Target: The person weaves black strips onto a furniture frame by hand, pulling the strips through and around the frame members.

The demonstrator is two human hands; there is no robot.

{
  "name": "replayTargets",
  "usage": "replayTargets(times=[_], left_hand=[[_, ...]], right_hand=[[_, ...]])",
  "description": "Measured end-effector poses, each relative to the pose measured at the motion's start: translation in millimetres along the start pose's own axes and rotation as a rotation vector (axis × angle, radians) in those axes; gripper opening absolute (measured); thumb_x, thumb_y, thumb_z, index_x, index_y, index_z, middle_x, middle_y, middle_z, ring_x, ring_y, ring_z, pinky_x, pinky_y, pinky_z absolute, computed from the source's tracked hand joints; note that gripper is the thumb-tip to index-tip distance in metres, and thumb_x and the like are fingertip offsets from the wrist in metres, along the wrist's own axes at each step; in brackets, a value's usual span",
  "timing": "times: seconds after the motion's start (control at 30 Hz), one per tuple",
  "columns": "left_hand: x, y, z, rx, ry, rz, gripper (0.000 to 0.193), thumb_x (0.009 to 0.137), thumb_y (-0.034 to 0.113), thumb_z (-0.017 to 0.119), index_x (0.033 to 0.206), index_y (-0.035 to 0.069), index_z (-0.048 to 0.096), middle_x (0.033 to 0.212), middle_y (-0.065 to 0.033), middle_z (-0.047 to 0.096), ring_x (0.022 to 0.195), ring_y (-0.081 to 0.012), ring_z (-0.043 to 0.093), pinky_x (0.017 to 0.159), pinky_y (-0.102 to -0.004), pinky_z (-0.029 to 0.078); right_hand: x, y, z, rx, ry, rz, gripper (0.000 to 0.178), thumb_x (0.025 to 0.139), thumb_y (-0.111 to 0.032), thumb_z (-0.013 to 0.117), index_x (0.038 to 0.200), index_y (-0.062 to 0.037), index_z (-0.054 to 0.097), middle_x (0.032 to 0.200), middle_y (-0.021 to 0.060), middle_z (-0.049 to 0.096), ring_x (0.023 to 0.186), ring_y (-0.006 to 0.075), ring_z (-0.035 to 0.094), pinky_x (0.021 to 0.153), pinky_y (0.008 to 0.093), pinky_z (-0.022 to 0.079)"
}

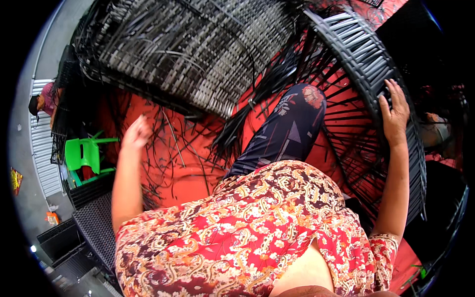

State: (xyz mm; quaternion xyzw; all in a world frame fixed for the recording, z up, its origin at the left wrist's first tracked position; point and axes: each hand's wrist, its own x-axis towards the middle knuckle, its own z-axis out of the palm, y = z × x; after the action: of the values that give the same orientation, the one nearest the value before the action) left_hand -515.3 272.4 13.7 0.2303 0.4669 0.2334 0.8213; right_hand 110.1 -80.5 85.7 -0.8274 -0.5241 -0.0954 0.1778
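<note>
On the right, a curved rattan-like frame of black and grey plastic strips stands on the floor, with many loose black strips fanning inward from it. My right hand lies on its outer band, fingers stretched out and slightly apart, gripping nothing. Out to the left, my left hand is raised over the red floor, a little blurred. Its fingers are curled closed; whether a strip is between them is hidden. Beyond my knee lies a large woven panel of black and grey strips, and a bundle of loose black strips trails along its right side.
The red floor covering is littered with cut strips. A green plastic chair stands at left, near dark woven furniture. Another person is at the far left, and part of a further person shows at the right.
</note>
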Motion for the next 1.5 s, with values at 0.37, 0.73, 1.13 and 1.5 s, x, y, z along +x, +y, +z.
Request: replayTargets(times=[0.37,0.73,1.13,1.5], left_hand=[[0,-171,477,0.304,-0.995,-0.170,0.017,0.091,0.018,0.049,0.082,0.003,0.052,0.057,-0.0019,0.046,0.048,-0.0133,0.049,0.039,-0.0232,0.037],[-8,-273,493,0.903,-1.310,-0.430,0.015,0.090,0.011,0.049,0.081,0.001,0.053,0.056,-0.0002,0.044,0.046,-0.0068,0.037,0.040,-0.0205,0.026],[-60,-348,579,0.482,-1.323,-0.342,0.047,0.091,0.026,0.051,0.129,0.003,0.037,0.123,-0.0122,0.049,0.113,-0.0207,0.047,0.093,-0.0380,0.038],[-43,-371,559,0.188,-1.403,-0.576,0.030,0.094,0.024,0.041,0.100,-0.002,0.055,0.103,-0.0153,0.059,0.098,-0.0236,0.058,0.084,-0.0367,0.050]], right_hand=[[-22,-73,-23,1.750,-0.227,0.480,0.038,0.092,-0.035,0.048,0.106,-0.0017,0.058,0.096,0.0039,0.061,0.081,0.0098,0.054,0.073,0.0237,0.044],[-168,84,-176,2.143,0.859,0.312,0.020,0.094,-0.020,0.041,0.088,-0.0019,0.049,0.057,-0.0054,0.033,0.046,0.0038,0.029,0.040,0.0190,0.022],[-183,13,-158,-0.283,-0.267,0.715,0.010,0.086,-0.013,0.043,0.088,-0.0037,0.047,0.074,0.0191,0.062,0.072,0.0356,0.062,0.062,0.0448,0.048],[-214,-9,-143,0.081,-0.121,0.548,0.033,0.079,-0.017,0.059,0.107,-0.0020,0.048,0.089,0.0144,0.061,0.084,0.0275,0.059,0.073,0.0364,0.047]])
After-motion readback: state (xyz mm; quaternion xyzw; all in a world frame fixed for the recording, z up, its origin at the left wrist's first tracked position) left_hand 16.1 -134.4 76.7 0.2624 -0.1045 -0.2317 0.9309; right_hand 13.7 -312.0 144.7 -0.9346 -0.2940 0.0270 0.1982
